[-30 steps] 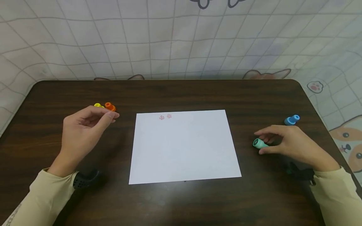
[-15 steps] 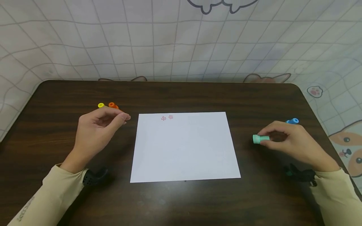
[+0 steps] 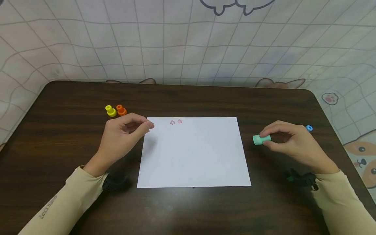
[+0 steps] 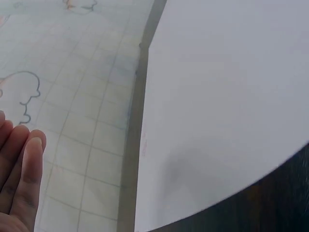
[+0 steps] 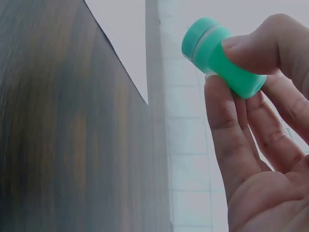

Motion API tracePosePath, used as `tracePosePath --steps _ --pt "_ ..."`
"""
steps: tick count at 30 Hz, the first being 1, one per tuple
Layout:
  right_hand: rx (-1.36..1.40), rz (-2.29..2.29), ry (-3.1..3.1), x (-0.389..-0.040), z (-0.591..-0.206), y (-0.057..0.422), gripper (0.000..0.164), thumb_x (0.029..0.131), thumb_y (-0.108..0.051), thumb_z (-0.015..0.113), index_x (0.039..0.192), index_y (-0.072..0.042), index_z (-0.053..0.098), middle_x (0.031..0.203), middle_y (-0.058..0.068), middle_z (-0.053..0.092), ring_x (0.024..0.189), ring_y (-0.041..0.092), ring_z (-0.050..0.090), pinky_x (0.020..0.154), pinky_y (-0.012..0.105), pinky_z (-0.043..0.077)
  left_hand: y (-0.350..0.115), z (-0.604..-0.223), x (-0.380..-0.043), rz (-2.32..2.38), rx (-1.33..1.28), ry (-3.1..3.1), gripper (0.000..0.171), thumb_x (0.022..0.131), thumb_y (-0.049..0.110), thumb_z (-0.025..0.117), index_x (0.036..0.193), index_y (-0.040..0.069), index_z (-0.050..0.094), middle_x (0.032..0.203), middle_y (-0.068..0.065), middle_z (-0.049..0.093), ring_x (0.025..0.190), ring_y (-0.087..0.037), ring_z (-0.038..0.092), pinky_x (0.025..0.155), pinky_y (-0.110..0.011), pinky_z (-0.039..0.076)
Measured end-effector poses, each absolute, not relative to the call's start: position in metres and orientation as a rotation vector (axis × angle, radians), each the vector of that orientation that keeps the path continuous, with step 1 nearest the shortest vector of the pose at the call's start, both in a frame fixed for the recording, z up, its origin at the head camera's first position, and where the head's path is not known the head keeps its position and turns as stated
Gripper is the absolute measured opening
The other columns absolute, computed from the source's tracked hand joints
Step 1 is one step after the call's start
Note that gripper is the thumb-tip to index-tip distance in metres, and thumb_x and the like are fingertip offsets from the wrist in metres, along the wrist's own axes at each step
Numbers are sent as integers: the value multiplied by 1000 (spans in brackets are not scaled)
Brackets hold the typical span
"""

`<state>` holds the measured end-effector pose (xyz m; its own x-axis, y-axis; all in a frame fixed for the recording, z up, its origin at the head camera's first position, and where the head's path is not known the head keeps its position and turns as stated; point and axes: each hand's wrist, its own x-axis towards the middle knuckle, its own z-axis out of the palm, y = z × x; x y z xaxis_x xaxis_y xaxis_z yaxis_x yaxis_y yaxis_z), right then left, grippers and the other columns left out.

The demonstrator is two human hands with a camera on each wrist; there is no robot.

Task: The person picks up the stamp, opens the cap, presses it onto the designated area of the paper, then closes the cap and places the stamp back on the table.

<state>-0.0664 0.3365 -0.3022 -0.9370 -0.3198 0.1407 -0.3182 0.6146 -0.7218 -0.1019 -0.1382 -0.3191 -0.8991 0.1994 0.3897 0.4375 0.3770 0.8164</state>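
In the head view, my right hand [image 3: 293, 145] pinches a light green toy stamp [image 3: 260, 140] between thumb and fingers, above the table right of the white paper [image 3: 194, 153]. The right wrist view shows the stamp [image 5: 219, 58] lying sideways, its wide end pointing away from the palm. My left hand [image 3: 123, 135] hovers over the paper's top left corner with thumb and fingertips close together and nothing held. Its fingers look fairly straight in the left wrist view. Two small red flower-like prints [image 3: 176, 121] mark the paper near its top edge.
Behind the left hand stand a yellow stamp [image 3: 111, 111] and an orange stamp [image 3: 121, 110]. A blue stamp [image 3: 309, 128] is mostly hidden behind the right hand. The dark wooden table [image 3: 188, 212] meets a grid-patterned cloth [image 3: 176, 42] at the back.
The right hand has picked the green stamp up off the table and carried it left towards the paper. The left hand has moved right, from beside the yellow and orange stamps to the paper's corner.
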Motion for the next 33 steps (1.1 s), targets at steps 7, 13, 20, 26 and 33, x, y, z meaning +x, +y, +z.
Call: tracePosePath --steps 7,13,20,26,33 --pt "-621 -1247 2833 -72 -303 323 28 88 4 77 110 -14 78 108 -13 72 94 0 67 77 10 57 -123 -325 -102 -1576 -604 -2451 5 92 7 77 96 7 78 93 -8 81 84 3 71 84 -11 59" --pt "-506 -1350 2807 -76 -298 309 33 89 0 78 121 -6 72 110 -17 74 89 2 72 79 13 61 -111 -329 -103 -1582 -646 -2500 6 93 9 76 98 10 79 95 -3 81 85 -1 72 83 -13 60" --pt "-411 -1447 2800 -79 -291 295 22 91 -4 77 112 -8 75 107 -12 76 87 9 73 80 16 62 -98 -331 -102 -1622 -681 -2532 5 93 13 77 97 13 79 94 1 80 86 -5 72 85 -18 62" --pt "-449 -1563 2690 -81 -288 282 23 93 -2 75 116 -2 75 112 -2 74 79 17 76 80 22 64 -87 -330 -100 -1641 -724 -2540 4 94 16 77 96 16 79 93 3 80 85 -5 73 84 -20 62" --pt "-464 -1738 2552 -85 -287 268 28 90 2 76 118 0 73 112 -6 77 89 8 74 81 19 63 -73 -331 -99 -1694 -788 -2530 4 94 15 76 97 14 78 93 2 79 87 -7 73 86 -24 63"
